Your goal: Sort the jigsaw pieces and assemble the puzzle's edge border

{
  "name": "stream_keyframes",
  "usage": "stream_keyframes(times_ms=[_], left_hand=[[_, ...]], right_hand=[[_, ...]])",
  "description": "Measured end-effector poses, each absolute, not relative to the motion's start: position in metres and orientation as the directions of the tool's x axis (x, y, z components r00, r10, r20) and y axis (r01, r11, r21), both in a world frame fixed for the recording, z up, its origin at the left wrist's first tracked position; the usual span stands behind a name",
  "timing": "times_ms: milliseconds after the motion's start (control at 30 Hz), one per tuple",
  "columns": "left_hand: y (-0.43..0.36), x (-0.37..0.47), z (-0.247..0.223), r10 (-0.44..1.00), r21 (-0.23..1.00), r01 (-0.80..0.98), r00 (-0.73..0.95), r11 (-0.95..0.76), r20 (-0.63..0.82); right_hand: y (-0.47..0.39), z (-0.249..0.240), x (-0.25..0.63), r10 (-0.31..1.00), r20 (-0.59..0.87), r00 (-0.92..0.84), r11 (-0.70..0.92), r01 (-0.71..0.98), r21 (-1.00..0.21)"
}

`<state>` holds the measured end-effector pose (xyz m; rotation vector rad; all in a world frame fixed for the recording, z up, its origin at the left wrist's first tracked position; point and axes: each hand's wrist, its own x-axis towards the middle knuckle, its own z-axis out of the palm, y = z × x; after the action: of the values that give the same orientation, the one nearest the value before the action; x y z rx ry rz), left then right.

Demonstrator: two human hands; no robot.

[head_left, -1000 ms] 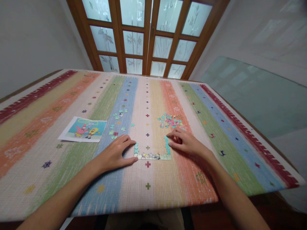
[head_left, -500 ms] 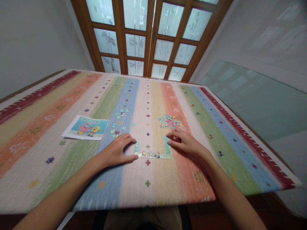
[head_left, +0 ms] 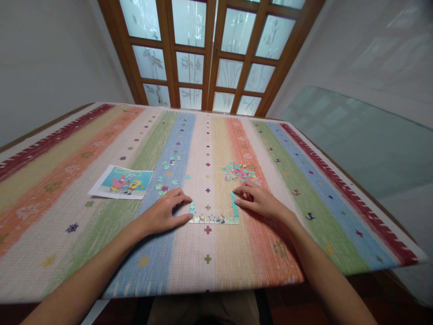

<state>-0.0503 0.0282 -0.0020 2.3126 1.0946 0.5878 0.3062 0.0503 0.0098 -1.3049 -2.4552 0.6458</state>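
Note:
A partly joined jigsaw puzzle frame (head_left: 213,220) lies on the striped tablecloth, with a bottom row and two short side columns. My left hand (head_left: 169,208) rests at its left column, thumb and index finger apart and touching the edge. At the top of the right column, my right hand (head_left: 254,197) has its thumb and index finger close together on a turquoise jigsaw puzzle piece (head_left: 233,197); its other fingers curl in. Beyond that hand is a pile of loose puzzle pieces (head_left: 238,171). More scattered pieces (head_left: 158,184) lie past my left hand.
A printed picture sheet (head_left: 126,183) of cartoon figures lies on the left, slightly creased. The striped tablecloth (head_left: 208,275) covers the table up to its front edge near my body. Wooden glazed doors (head_left: 209,54) stand behind, and a pale glass panel (head_left: 358,135) leans at right.
The view has shifted very slightly. My left thumb has edged a little up and left along the puzzle's corner; my right hand stays at the right column.

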Motion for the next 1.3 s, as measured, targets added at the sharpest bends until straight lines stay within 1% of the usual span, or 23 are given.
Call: stream_keyframes(times_ms=[267, 400, 600, 700, 767, 833, 933, 1033, 1167, 1300], left_hand=[[0.028, -0.050, 0.000, 0.787, 0.613, 0.562, 0.593, -0.556, 0.171], [0.029, -0.050, -0.001, 0.798, 0.607, 0.579, 0.581, -0.544, 0.161], [0.030, -0.051, -0.001, 0.795, 0.587, 0.589, 0.583, -0.555, 0.166], [0.031, -0.052, 0.001, 0.801, 0.607, 0.582, 0.576, -0.541, 0.163], [0.034, -0.054, 0.002, 0.825, 0.613, 0.593, 0.533, -0.522, 0.187], [0.037, -0.058, 0.002, 0.856, 0.589, 0.632, 0.457, -0.503, 0.241], [0.045, -0.066, 0.003, 0.877, 0.505, 0.722, 0.337, -0.474, 0.342], [0.052, -0.077, 0.003, 0.880, 0.410, 0.815, 0.235, -0.410, 0.413], [0.059, -0.093, 0.004, 0.895, 0.348, 0.893, 0.118, -0.285, 0.430], [0.066, -0.103, 0.001, 0.917, 0.354, 0.917, 0.030, -0.184, 0.398]], right_hand=[[0.050, 0.009, 0.305, 0.830, 0.045, -0.556, 0.503, 0.711, -0.492], [0.051, 0.009, 0.305, 0.826, 0.072, -0.559, 0.525, 0.715, -0.462], [0.050, 0.009, 0.304, 0.822, 0.071, -0.565, 0.537, 0.727, -0.428], [0.050, 0.009, 0.304, 0.814, 0.078, -0.575, 0.549, 0.719, -0.426], [0.050, 0.008, 0.304, 0.811, 0.083, -0.580, 0.556, 0.717, -0.421], [0.049, 0.008, 0.304, 0.810, 0.087, -0.580, 0.558, 0.718, -0.416], [0.049, 0.009, 0.303, 0.813, 0.084, -0.577, 0.554, 0.720, -0.418], [0.048, 0.010, 0.303, 0.812, 0.085, -0.577, 0.553, 0.715, -0.427], [0.048, 0.011, 0.304, 0.812, 0.079, -0.578, 0.549, 0.712, -0.438], [0.047, 0.012, 0.304, 0.818, 0.059, -0.573, 0.538, 0.723, -0.435]])
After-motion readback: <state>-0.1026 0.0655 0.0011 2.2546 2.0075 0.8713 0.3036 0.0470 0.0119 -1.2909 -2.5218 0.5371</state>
